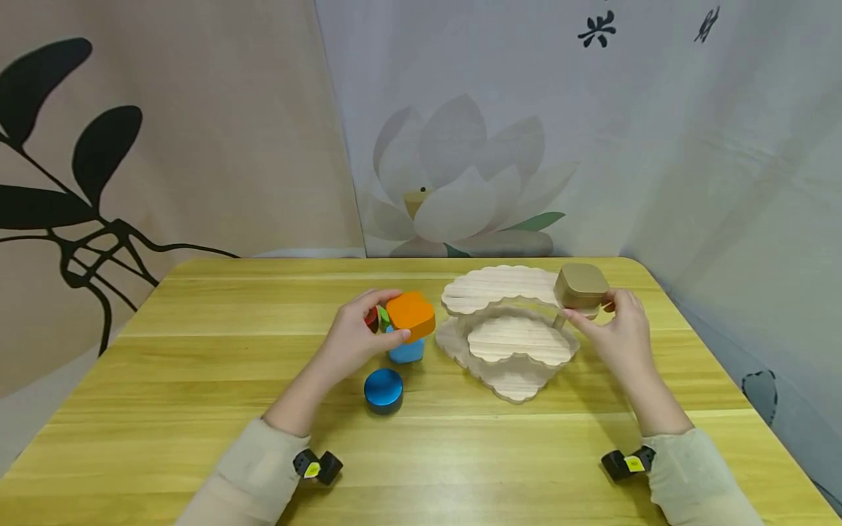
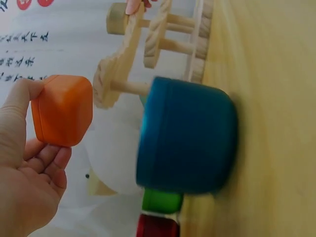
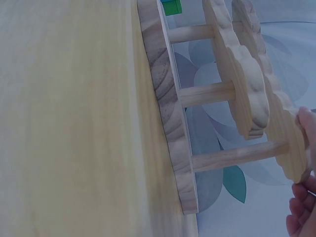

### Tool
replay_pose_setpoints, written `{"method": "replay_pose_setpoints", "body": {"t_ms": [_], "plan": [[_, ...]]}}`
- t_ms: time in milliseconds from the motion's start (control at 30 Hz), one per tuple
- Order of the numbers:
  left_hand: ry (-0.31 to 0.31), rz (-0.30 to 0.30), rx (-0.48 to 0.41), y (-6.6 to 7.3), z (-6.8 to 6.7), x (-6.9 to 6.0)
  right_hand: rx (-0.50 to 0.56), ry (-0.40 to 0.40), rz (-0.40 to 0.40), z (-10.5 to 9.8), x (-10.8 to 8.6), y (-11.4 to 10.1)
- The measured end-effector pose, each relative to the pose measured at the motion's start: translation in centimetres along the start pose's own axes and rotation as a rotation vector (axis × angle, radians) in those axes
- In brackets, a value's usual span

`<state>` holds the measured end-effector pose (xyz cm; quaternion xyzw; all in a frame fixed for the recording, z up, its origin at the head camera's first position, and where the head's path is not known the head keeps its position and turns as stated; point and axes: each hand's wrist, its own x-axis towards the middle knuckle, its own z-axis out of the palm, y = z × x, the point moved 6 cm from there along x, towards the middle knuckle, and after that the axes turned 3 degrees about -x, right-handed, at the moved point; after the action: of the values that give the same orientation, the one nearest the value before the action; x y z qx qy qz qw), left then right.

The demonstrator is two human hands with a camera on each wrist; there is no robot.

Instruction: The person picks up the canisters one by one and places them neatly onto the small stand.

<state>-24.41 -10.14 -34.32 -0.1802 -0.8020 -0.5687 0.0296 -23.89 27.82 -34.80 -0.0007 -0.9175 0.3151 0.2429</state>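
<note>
My left hand [image 1: 351, 334] pinches an orange block-like tin with rounded corners [image 1: 413, 314] between thumb and fingers, raised off the table in the left wrist view. My right hand [image 1: 621, 332] has thumb and fingers about the lower edge of a gold rounded-square tin [image 1: 582, 283], which sits on the right end of the top tier. That tier belongs to a wooden stand with scalloped shelves [image 1: 500, 286] on round posts [image 3: 207, 94]. In the right wrist view, the gold tin is out of frame and the fingers [image 3: 301, 195] are at the shelf's end.
A light-blue tin [image 1: 406, 353] is partly hidden below the orange one. Nearer me stands a round blue tin [image 1: 384, 389]. Green [image 2: 162, 201] and red [image 2: 158, 226] tins are behind the left hand. A patterned cloth [image 1: 487, 131] hangs beyond the wooden table [image 1: 197, 351].
</note>
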Motion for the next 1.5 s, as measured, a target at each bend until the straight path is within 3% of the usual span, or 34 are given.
{"method": "replay_pose_setpoints", "body": {"t_ms": [300, 633, 1067, 1500], "plan": [[-0.011, 0.076, 0.093, 2.8, 1.8, 2.2, 0.004, 0.006, 0.000, -0.1, 0.0, -0.1], [-0.066, 0.167, 0.093, 5.2, 3.9, 4.7, 0.003, 0.006, -0.004, -0.1, 0.2, -0.2], [-0.112, 0.143, 0.027, 5.6, 6.6, 7.5, 0.012, 0.000, -0.010, 0.0, 0.4, -0.1], [-0.139, 0.189, 0.014, 6.6, 8.7, 10.2, 0.014, 0.007, -0.013, 0.0, 0.4, 0.0]]}}
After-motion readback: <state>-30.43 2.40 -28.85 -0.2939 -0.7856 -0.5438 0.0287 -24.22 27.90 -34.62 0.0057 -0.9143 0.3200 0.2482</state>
